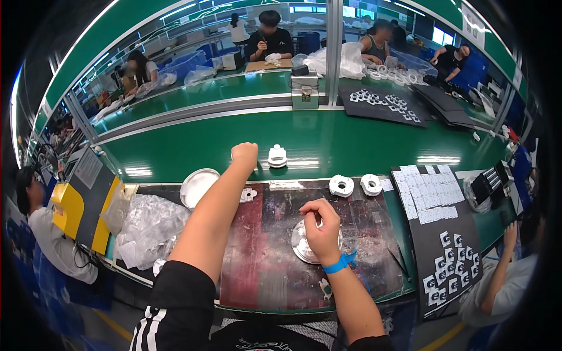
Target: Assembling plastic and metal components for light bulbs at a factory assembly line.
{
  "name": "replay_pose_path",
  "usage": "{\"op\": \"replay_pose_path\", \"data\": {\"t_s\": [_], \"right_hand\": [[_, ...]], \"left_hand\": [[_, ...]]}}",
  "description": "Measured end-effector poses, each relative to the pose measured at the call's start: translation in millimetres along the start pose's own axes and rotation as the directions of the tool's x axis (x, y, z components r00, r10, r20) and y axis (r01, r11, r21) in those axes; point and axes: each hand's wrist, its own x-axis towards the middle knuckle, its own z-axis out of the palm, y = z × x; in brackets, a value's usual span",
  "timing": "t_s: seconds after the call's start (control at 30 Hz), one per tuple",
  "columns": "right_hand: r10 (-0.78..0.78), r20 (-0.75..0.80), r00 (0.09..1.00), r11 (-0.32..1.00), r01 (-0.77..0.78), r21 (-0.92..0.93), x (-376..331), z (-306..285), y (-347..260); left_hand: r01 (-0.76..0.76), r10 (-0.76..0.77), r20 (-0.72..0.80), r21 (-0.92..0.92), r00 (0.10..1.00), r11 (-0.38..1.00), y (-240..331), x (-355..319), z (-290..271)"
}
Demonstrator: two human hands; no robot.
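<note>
My left hand (244,154) reaches out over the green conveyor belt (351,143), fingers curled in a fist, just left of a small white plastic part (277,156) standing on the belt; it does not touch the part. My right hand (321,224), with a blue band at the wrist, rests fingers-down on a round metal disc (300,245) on the dark worn work mat (263,251). I cannot tell what, if anything, the fingers pinch. Two white ring-shaped parts (355,185) lie at the mat's far edge.
A white round dish (197,186) and a clear bag of white parts (149,225) lie at left. A black board (442,234) with several white pieces sits at right. People work on both sides and across the line. A metal box (305,90) stands on the belt divider.
</note>
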Motion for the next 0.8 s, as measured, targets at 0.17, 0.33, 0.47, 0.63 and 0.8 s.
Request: {"op": "replay_pose_path", "data": {"t_s": [0.17,0.33,0.47,0.63,0.8], "right_hand": [[-0.007,-0.028,1.000,1.000,0.006,-0.010,0,0,3],[-0.003,-0.021,1.000,1.000,0.002,-0.020,2,0,1],[0.004,-0.056,0.998,1.000,-0.004,0.003,1,-5,5],[-0.004,-0.064,0.998,0.994,-0.003,-0.108,-2,-15,-2],[0.026,0.018,0.999,0.983,-0.022,-0.184,-30,-40,-73]], "left_hand": [[-0.045,0.032,-0.173,-0.070,0.984,0.997,1,-32,-56],[-0.215,0.136,-0.167,-0.795,0.977,0.567,0,-110,-119],[-0.091,0.176,-0.151,-0.948,0.973,-0.306,29,-183,-96],[0.110,0.107,0.054,-0.765,0.993,-0.635,57,-240,-44],[0.222,0.217,0.078,-0.580,0.973,-0.784,42,-248,9]]}}
